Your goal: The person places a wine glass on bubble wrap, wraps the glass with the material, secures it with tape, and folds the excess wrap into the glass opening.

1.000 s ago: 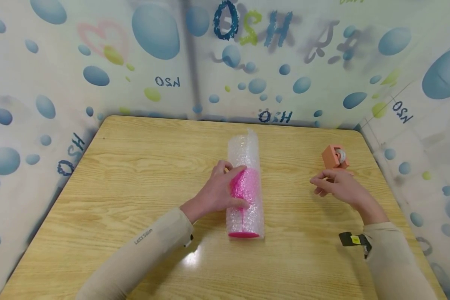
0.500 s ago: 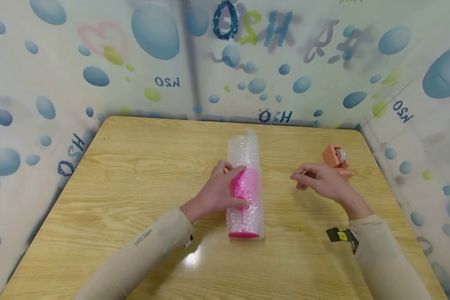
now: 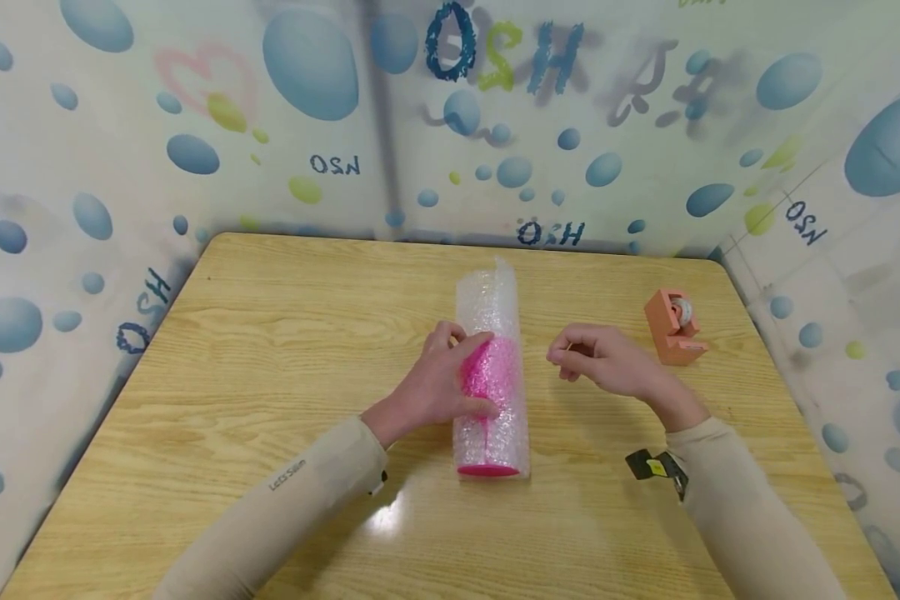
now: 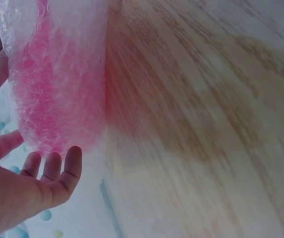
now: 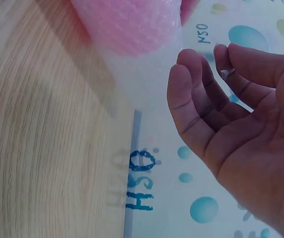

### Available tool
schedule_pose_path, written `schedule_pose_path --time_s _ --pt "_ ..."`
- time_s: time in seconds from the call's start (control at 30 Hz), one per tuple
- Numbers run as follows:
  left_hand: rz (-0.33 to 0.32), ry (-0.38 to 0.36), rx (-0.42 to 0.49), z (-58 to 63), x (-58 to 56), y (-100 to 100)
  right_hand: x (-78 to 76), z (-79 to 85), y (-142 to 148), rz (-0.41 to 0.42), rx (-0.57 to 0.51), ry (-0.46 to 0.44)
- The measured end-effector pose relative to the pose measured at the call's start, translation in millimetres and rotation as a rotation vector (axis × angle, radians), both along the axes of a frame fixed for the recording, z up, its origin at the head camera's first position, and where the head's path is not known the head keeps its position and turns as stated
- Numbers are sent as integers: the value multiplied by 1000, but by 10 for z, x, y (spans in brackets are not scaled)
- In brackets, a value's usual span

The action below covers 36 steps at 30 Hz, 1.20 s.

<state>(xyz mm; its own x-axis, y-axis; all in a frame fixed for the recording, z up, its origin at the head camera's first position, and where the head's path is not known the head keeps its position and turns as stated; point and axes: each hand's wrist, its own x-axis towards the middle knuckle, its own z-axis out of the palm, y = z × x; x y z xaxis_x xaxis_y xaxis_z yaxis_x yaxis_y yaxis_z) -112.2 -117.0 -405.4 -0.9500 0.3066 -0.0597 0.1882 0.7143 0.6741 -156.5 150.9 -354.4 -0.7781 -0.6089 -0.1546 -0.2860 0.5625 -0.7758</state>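
A pink stemmed glass [image 3: 489, 375] lies rolled in clear bubble wrap [image 3: 486, 296] at the middle of the table, its round foot towards me. The wrap runs on past the bowl at the far end. My left hand [image 3: 442, 379] holds the roll from the left, thumb and fingers spread around it. To the right of the roll, my right hand [image 3: 603, 358] hovers above the table. Between its thumb and index finger it pinches a small piece of clear tape [image 5: 225, 73]. The wrapped bowl also shows in the left wrist view, beside the left fingers [image 4: 72, 168].
An orange tape dispenser [image 3: 671, 329] with a white-cored roll stands at the right of the wooden table [image 3: 285, 333]. Patterned curtains [image 3: 330, 133] with blue spots hang behind and at both sides.
My right hand has moved left, away from the tape dispenser and towards the bubble-wrapped roll. The left hand and the roll have stayed in place.
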Motion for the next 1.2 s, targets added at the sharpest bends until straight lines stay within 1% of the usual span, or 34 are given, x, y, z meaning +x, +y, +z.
schedule_pose_path --time_s 0.2,0.53,0.73,1.03,1.2 --pt "-1 -7 10 10 -2 10 1 -3 -159 72 -42 24" --pt "-25 40 5 -1 9 11 -37 -99 -421 168 -78 42" --pt "-28 47 5 5 11 16 -34 -99 -521 186 -32 60" --pt "-38 54 -14 8 10 19 -32 -86 -636 205 10 137" --pt "-42 67 -17 8 11 13 -29 -94 -694 210 39 163"
